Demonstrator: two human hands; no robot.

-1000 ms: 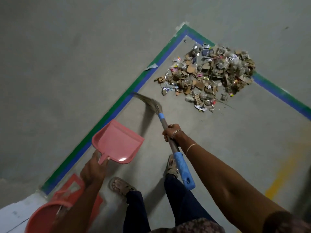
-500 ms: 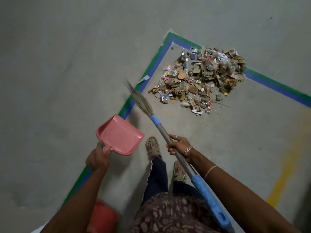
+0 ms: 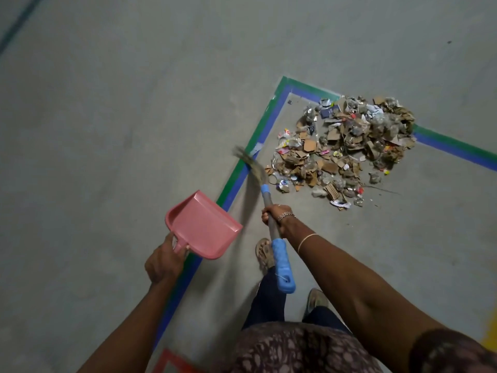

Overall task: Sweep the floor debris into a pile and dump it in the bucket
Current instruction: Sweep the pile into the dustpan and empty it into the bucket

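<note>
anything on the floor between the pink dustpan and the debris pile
Only the blue-handled grass broom in the right hand crosses between the pink plastic dustpan and the pile of cardboard and wrapper scraps; nothing else visible.

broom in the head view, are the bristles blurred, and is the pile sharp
In the head view the broom is smeared by motion blur at its bristles. The debris pile is fairly sharp, with separate scraps distinct. The pink dustpan shows soft light and no harsh glare. A soft shadow from the broom falls on the floor beside it.
</note>
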